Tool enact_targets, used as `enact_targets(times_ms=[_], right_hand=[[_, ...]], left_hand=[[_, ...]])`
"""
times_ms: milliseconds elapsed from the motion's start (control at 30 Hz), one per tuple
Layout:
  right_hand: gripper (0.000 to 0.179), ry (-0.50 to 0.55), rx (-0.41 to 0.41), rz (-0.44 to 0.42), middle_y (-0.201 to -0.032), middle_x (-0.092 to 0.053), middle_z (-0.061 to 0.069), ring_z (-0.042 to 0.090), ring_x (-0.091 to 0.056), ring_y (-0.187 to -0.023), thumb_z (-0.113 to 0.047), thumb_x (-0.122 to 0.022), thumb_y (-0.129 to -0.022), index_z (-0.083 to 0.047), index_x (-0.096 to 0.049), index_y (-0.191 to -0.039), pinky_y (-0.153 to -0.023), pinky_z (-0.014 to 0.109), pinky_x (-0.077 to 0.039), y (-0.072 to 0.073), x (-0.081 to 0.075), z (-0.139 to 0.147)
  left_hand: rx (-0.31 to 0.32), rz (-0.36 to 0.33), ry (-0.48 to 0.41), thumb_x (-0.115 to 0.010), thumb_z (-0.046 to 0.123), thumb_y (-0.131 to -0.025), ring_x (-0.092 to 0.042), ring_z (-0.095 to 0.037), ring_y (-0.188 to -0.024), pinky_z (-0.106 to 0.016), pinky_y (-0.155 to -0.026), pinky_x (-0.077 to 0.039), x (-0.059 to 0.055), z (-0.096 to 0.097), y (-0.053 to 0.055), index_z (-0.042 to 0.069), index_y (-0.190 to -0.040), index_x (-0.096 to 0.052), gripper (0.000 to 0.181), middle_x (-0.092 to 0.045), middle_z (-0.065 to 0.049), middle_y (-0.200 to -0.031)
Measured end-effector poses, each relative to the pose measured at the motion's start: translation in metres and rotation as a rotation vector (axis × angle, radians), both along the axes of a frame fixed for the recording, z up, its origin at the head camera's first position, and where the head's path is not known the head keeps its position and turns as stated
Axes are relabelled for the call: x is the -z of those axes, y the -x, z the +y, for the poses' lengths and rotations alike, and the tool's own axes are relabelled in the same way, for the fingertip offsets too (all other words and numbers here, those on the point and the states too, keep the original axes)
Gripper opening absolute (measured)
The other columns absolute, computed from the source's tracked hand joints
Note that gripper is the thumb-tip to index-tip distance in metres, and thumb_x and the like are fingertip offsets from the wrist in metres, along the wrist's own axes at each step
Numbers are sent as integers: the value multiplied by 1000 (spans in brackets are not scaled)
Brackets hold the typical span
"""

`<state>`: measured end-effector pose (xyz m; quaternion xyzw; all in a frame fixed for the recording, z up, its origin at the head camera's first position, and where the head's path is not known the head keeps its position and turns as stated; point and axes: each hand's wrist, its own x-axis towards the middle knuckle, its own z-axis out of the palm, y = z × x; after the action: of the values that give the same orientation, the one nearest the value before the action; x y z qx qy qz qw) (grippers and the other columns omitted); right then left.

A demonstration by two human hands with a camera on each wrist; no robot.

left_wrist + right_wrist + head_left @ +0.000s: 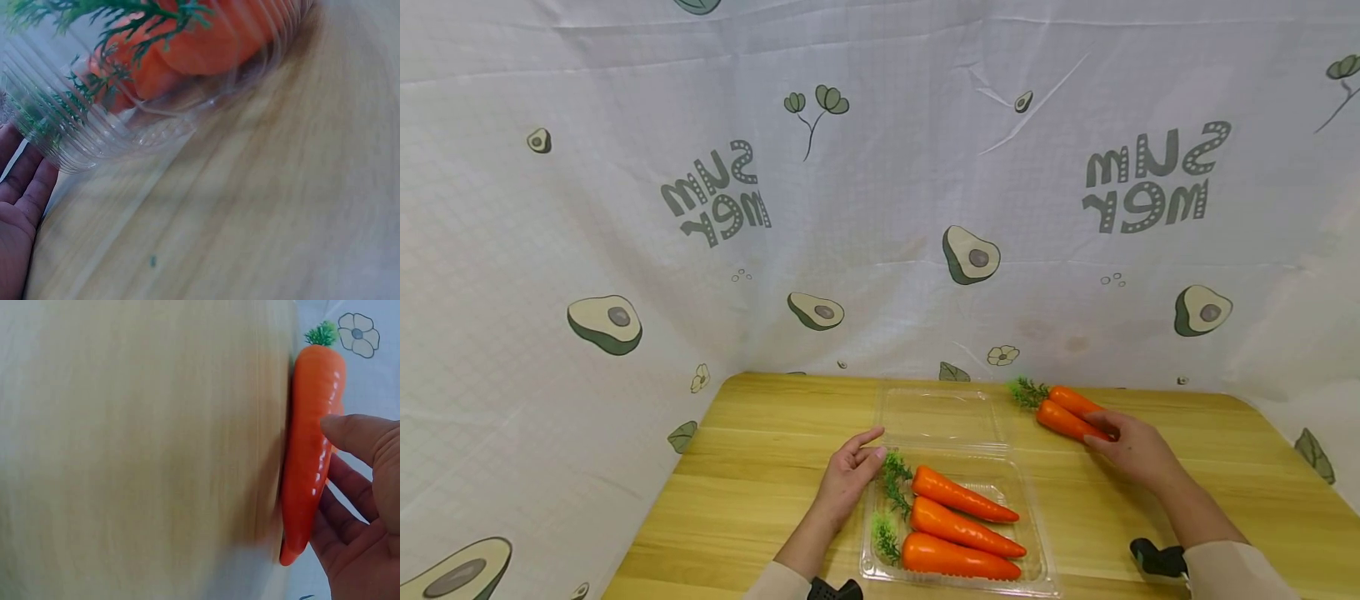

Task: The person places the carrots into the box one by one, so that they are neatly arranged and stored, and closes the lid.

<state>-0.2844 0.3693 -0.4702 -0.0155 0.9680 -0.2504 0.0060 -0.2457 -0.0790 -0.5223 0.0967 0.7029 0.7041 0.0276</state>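
Three orange toy carrots (966, 525) with green leafy tops lie side by side in a clear plastic clamshell container (1037, 533), tops to the left. My left hand (846, 479) touches the container's upper left side; in the left wrist view its fingers (37, 187) lie fairly straight against the clear wall. At the back right, two more carrots lie together on the table, a front carrot (1063, 421) and a rear carrot (1071, 400). My right hand (1135, 446) grips the front carrot near its narrow end, thumb on the near side and fingers behind.
The container's transparent lid (940, 417) lies folded back behind it. A wood-grain table (737, 467) carries everything. A white cloth (887, 192) printed with avocados hangs behind the back edge and along the sides.
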Motion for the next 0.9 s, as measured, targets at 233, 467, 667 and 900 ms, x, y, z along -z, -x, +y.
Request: enact_targets(times_ms=[233,467,667,900], right_hand=[[56,-33,-18,0,-134,-53,41,58,-51,-117,-31,-71,-95,6,-57,-135,-100,72,-39,-1,4,4],[51,-53,-43,49,-125,-60,39,56,-56,-111,-25,-73,-93,7,-60,-131,-96,71,-42,-2,7,4],[50,-60,-58,85,-121,-63,37,55,-58,-107,-25,-75,-92,6,-61,-128,-92,69,-45,-3,8,4],[50,-67,-55,98,-122,-63,37,55,-59,-109,-26,-75,-91,6,-62,-128,-93,69,-45,-5,13,5]], left_hand=[[-12,-24,-28,-62,18,-103,-64,-3,-94,-20,-87,-50,-1,2,0,1,-146,-54,47,-75,-18,-111],[-25,-16,-31,-62,16,-102,-60,-3,-85,-20,-82,-49,-1,2,1,-1,-145,-54,46,-77,-9,-102],[-31,-29,-31,-63,16,-102,-62,-2,-88,-19,-84,-50,-1,3,2,1,-144,-55,45,-74,-24,-111],[-36,-33,-40,-63,14,-101,-63,-2,-87,-19,-83,-50,0,4,2,0,-143,-55,45,-73,-25,-109]])
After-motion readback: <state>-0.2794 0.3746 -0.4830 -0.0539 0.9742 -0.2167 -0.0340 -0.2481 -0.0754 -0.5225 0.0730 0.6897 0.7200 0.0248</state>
